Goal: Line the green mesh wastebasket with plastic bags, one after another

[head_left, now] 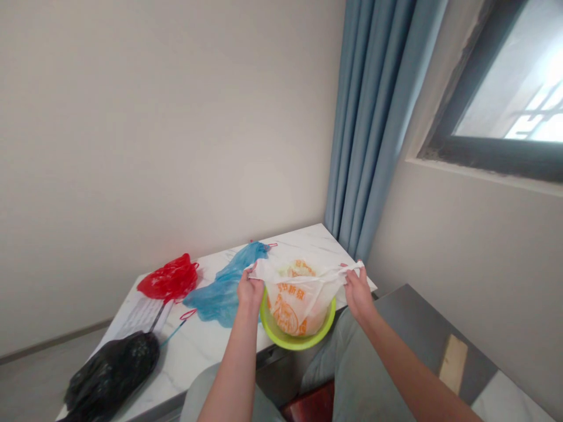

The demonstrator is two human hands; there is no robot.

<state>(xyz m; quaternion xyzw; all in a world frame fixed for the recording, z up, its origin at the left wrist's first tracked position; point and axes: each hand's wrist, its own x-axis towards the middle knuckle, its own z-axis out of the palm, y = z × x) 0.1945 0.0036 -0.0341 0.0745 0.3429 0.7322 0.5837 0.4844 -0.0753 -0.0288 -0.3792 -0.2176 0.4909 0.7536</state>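
Note:
A white plastic bag (303, 296) with orange print sits in a lime-green basin (294, 341) at the table's front edge. Its mouth is stretched wide between my two hands. My left hand (250, 288) pinches the left corner of the bag's top. On the other side, my right hand (357, 287) grips the right corner, which is bunched up between the fingers. What the bag holds is hidden by its plastic. A blue plastic bag (226, 290) lies just left of my left hand.
On the marble-patterned table (193, 351) lie a red plastic bag (171, 278), a stuffed black plastic bag (116, 375) and a printed sheet (136, 316). A blue curtain (373, 117) hangs behind the right corner. To the right stands a dark grey surface (409, 328) with a wooden piece (453, 363).

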